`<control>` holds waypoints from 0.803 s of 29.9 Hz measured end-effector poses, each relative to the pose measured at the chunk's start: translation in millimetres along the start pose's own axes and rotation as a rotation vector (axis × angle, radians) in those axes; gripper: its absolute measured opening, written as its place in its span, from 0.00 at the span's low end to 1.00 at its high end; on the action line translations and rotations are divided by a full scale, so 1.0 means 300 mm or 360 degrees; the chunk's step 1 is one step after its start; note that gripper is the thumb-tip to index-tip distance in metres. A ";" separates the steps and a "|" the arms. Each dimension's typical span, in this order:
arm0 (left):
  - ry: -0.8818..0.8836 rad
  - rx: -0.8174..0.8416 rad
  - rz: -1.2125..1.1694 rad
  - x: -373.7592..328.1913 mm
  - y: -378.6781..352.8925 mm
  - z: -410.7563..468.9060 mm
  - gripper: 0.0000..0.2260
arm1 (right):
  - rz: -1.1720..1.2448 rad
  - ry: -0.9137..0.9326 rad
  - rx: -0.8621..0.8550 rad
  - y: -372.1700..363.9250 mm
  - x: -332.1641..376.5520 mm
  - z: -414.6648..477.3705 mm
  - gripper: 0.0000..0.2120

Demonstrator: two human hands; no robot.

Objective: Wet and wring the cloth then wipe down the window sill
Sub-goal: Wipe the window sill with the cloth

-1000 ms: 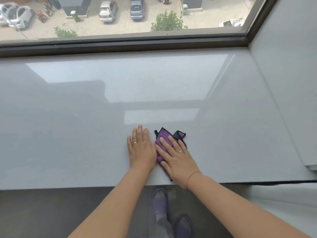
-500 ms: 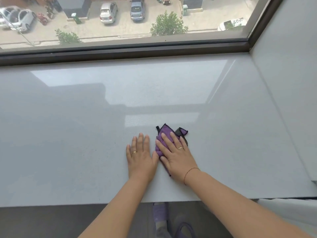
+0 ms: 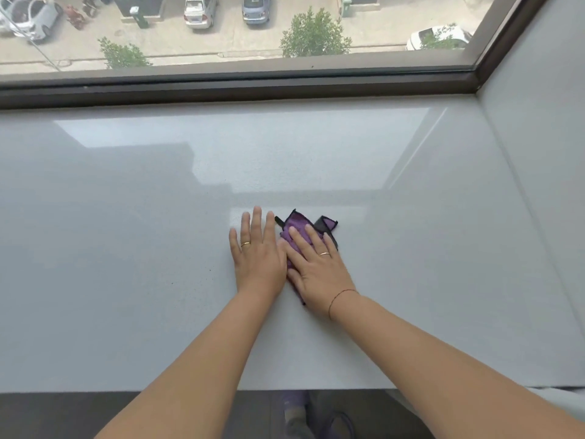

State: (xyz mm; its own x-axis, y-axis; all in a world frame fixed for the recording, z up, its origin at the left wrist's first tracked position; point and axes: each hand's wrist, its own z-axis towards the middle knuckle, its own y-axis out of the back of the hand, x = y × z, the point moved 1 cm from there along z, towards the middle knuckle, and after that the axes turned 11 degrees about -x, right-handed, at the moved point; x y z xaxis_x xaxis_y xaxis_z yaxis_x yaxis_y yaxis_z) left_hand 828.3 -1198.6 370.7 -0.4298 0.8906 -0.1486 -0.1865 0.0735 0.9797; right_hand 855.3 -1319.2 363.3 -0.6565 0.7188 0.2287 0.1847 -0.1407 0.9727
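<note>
At the bottom edge of the frame, purple slippers [image 3: 292,403] stand on a dark floor [image 3: 63,413]. Just below centre, the left hand [image 3: 258,258] lies flat on the glossy pale grey stone window sill [image 3: 126,248], fingers straight, holding nothing. Touching it on the right, the right hand [image 3: 319,270] presses flat, fingers extended, on the folded purple black-edged microfibre cloth [image 3: 296,226]; the cloth's corners show beyond the fingertips. Further up, a dark brown window frame [image 3: 221,90] bounds the sill. Parked cars [image 3: 198,9] appear outside at the top.
</note>
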 end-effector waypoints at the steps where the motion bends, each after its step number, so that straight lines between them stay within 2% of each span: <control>1: -0.0007 0.0017 0.0010 0.005 -0.005 0.014 0.26 | -0.0034 0.0040 -0.0009 0.010 -0.042 0.014 0.26; 3: -0.0048 0.0057 0.0034 0.016 -0.012 0.033 0.28 | -0.0087 -0.0122 -0.0083 0.030 -0.154 0.051 0.27; 6: -0.0102 0.0162 0.0006 0.032 -0.034 0.042 0.29 | -0.0099 -0.0623 -0.0124 0.080 -0.321 0.120 0.27; 9: -0.0121 0.0193 0.0012 0.044 -0.060 0.031 0.29 | -0.0098 -0.0952 -0.0169 0.077 -0.311 0.168 0.27; 11: -0.0114 0.0154 0.0006 0.043 -0.067 0.030 0.29 | -0.0101 -0.0858 -0.0185 0.051 -0.217 0.187 0.27; 14: -0.0114 0.0152 0.0013 0.035 -0.069 0.030 0.30 | -0.0088 -0.0227 -0.0077 0.017 -0.102 0.182 0.27; 16: -0.0123 0.0168 0.0023 0.034 -0.067 0.031 0.30 | -0.0105 -0.0013 -0.0025 0.039 -0.156 0.198 0.26; 18: -0.0124 0.0189 0.0025 0.032 -0.063 0.027 0.30 | -0.0145 -0.0169 -0.0046 0.064 -0.256 0.220 0.26; 20: -0.0124 0.0209 0.0019 0.030 -0.061 0.025 0.30 | -0.0152 -0.0545 -0.0054 0.095 -0.345 0.249 0.26; 22: -0.0125 0.0210 0.0026 0.032 -0.062 0.025 0.30 | -0.0132 -0.0841 -0.0103 0.100 -0.338 0.277 0.26; 24: -0.0104 0.0206 0.0016 0.033 -0.063 0.030 0.30 | -0.0118 -0.0914 -0.0132 0.080 -0.243 0.308 0.27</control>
State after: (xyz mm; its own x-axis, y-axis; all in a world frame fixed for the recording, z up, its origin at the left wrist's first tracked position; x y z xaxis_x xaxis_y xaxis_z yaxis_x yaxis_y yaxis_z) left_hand 835.4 -1187.2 351.9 -0.3720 0.9185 -0.1341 -0.0652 0.1182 0.9908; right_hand 975.2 -1312.3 366.1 -0.1595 0.9794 0.1237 0.0801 -0.1121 0.9905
